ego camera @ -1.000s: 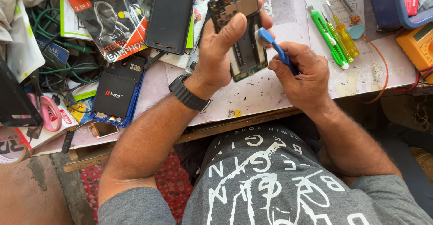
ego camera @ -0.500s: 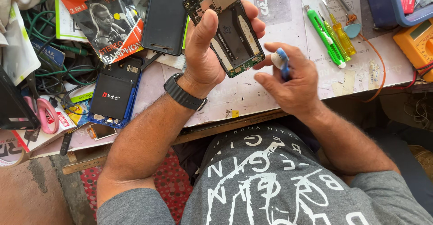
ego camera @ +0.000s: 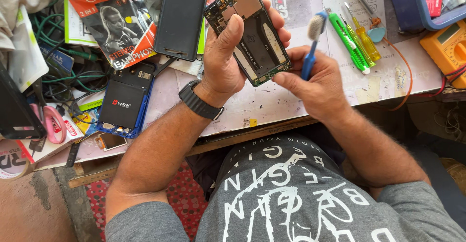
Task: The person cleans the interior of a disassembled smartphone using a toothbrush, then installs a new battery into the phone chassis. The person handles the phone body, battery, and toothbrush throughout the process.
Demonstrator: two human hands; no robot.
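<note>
Battery (ego camera: 124, 104) lying far left on the bench (ego camera: 291, 101), back cover (ego camera: 180, 19) beside it. Left hand (ego camera: 224, 65) gripping the opened phone (ego camera: 248, 32) above the bench, thumb pressing its bare board. Right hand (ego camera: 318, 84) pinching a brush (ego camera: 312, 45), bristles up, just beside. Phone judged light, stiff, fragile; best held by the edges.

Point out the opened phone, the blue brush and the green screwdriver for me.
opened phone (ego camera: 257, 43), head view, on its dark middle, held in the left hand.
blue brush (ego camera: 309, 60), head view, on the handle above the right hand.
green screwdriver (ego camera: 345, 39), head view, on the handle.
</note>
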